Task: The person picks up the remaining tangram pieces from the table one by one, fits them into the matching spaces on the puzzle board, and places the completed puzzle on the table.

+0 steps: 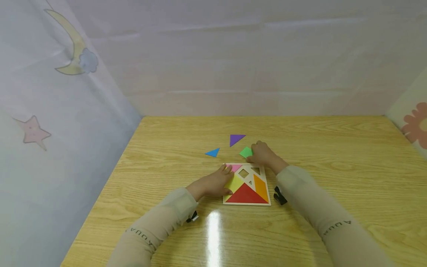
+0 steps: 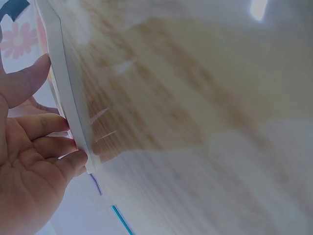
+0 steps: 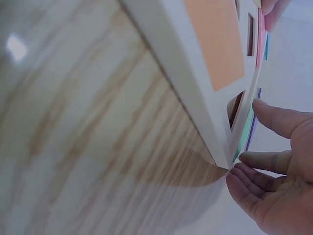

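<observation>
A wooden tangram board (image 1: 247, 204) lies flat on the table, holding a red triangle (image 1: 246, 195), a yellow triangle (image 1: 236, 182), a pink piece (image 1: 236, 167) and an orange parallelogram (image 1: 261, 187). My left hand (image 1: 213, 183) rests over the board's left side, fingertips and thumb along its edge in the left wrist view. Just past the board's far edge, my right hand (image 1: 263, 154) pinches a green square (image 1: 246, 152) by its right side. Part of that square is hidden under the fingers. A square recess (image 1: 243, 173) and a triangular recess (image 1: 255, 171) show bare in the board.
Beyond the board lie a blue triangle (image 1: 213, 152) and a purple triangle (image 1: 235, 139). The wood-grained table (image 1: 333, 148) meets a pale cloth backdrop (image 1: 260, 74) at its far edge. Black wrist straps (image 1: 280, 195) hang below the sleeves.
</observation>
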### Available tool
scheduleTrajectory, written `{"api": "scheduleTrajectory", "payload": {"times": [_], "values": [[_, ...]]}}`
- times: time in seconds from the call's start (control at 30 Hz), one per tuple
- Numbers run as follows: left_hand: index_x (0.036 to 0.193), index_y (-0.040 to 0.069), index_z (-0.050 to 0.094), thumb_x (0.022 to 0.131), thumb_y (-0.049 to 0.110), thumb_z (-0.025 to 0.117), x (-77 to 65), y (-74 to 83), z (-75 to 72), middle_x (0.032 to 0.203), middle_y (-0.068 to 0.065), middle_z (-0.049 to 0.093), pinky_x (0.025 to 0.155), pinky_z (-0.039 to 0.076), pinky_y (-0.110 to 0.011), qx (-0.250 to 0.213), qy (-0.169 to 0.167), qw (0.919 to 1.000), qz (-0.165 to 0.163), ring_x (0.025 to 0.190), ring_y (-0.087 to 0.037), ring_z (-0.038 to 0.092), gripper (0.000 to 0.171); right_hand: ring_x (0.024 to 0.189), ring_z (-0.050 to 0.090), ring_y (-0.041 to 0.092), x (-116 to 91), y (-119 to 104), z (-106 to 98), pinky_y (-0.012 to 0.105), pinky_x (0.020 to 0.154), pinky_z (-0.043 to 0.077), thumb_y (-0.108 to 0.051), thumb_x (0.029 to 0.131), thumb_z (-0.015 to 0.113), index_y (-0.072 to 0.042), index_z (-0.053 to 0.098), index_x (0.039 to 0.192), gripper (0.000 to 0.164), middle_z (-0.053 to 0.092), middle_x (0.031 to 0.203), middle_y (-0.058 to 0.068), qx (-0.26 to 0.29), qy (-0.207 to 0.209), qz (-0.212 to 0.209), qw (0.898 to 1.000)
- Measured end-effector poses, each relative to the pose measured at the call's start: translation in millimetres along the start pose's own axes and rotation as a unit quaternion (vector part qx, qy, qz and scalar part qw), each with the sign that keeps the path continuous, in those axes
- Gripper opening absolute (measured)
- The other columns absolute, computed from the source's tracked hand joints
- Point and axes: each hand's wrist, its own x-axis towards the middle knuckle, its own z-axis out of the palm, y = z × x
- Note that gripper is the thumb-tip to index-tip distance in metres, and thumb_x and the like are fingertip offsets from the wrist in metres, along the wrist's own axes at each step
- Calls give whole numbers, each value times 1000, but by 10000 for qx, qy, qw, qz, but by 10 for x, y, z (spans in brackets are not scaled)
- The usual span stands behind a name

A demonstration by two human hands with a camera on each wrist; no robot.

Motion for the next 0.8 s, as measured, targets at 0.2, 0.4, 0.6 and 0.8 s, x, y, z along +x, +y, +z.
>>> {"api": "scheduleTrajectory", "payload": {"times": [0.2,0.4,0.6,0.8], "values": [[134,-1,26,84,33,53,6,-15,16,141,-16,10,103,12,-32,72,-11,10000,5,128,-31,3,65,84,47,33,49,-14,19,40,71,42,-23,79,62,13,51,94,41,47,96,27,-299,69,-3,9995],[134,-1,26,85,33,53,7,-27,18,141,-16,10,103,12,-32,79,-10,10000,28,128,-31,3,66,84,46,32,69,-23,26,39,72,43,-17,75,62,14,49,99,41,46,96,25,-280,43,93,9996],[133,-1,27,84,32,54,3,-41,19,141,-16,11,103,13,-33,51,10,10000,-35,128,-31,4,66,73,41,25,72,-47,-12,32,61,39,-9,64,58,9,50,92,34,46,90,18,-40,-193,230,9995],[133,-1,28,84,32,55,-9,-32,25,141,-16,12,103,12,-32,13,27,10000,-45,128,-31,5,65,69,41,23,93,-18,-20,30,57,38,-8,62,60,4,46,91,35,45,83,13,69,-352,359,9987]]}}
